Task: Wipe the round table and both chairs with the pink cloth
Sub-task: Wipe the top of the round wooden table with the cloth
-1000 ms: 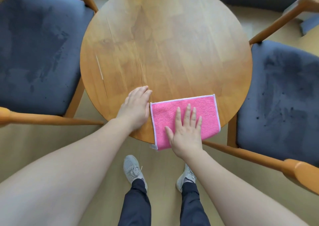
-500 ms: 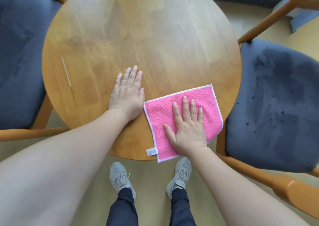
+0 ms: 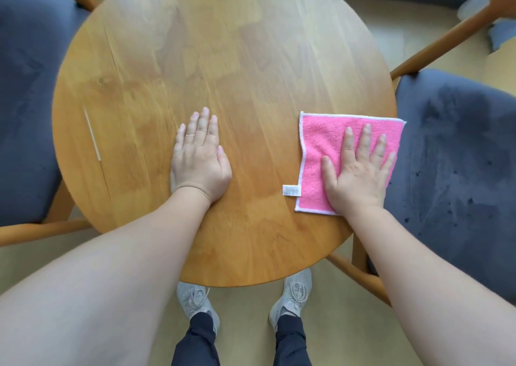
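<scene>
The round wooden table (image 3: 223, 58) fills the middle of the head view. A pink cloth (image 3: 321, 142) with a white hem and a small white label (image 3: 291, 190) lies flat at the table's right edge, its far corner just over the rim. My right hand (image 3: 357, 175) presses flat on the cloth, fingers spread. My left hand (image 3: 199, 159) rests palm down on bare wood near the table's middle, holding nothing. One chair with a dark grey seat (image 3: 25, 100) stands to the left, the other chair (image 3: 460, 170) to the right.
A thin pale streak (image 3: 92, 134) marks the tabletop on the left. The chairs' wooden arms (image 3: 435, 39) reach close to the table rim on both sides. My feet in grey shoes (image 3: 195, 298) stand on the beige floor under the near edge.
My right hand has slid the pink cloth from the near edge to the right edge of the table. My left hand has stayed flat on the wood, and the view has moved closer.
</scene>
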`<state>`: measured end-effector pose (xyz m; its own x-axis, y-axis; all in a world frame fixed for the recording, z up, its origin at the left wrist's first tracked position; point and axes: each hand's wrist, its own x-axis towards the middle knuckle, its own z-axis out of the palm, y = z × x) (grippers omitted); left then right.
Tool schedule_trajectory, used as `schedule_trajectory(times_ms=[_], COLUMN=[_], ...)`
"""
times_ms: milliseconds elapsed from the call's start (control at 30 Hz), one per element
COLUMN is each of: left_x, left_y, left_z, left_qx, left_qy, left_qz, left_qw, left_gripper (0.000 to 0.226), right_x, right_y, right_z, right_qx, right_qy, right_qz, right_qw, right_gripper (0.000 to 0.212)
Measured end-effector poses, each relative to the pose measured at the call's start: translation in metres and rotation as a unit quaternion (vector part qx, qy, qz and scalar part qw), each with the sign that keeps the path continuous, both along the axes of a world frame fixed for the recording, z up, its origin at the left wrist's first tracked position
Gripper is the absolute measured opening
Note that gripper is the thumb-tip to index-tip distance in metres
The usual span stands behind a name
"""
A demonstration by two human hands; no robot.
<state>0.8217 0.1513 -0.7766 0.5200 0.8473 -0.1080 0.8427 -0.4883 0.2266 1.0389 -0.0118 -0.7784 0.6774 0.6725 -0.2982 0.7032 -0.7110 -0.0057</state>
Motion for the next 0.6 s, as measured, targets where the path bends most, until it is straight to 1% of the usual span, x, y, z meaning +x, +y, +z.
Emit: schedule_trajectory(times_ms=[200,333,467,600], left_x=[0.0,0.0,-0.001,0.0], left_y=[-0.002,-0.001,0.0,0.001], left_z=[0.001,0.001,0.003,0.005], left_qx=[0.003,0.002,-0.001,-0.015], left_qy=[0.012,0.016,0.0,-0.038], left_qz=[-0.006,-0.014,-0.014,-0.006], left_qw=[1.0,1.0,1.0,0.999], left_gripper=[0.063,0.064,0.064,0.064], right_x=[-0.008,-0.03,-0.069,-0.109], right_y=[-0.002,0.001,0.009,0.021], right_z=[-0.001,-0.001,0.0,0.003], right_qx=[0.002,-0.003,-0.001,0.011], right_qy=[0.003,0.009,0.033,0.045], right_qz=[-0.006,-0.009,0.052,0.121], right_qw=[1.0,1.0,0.998,0.992], right_gripper=[0.076,0.077,0.075,0.071])
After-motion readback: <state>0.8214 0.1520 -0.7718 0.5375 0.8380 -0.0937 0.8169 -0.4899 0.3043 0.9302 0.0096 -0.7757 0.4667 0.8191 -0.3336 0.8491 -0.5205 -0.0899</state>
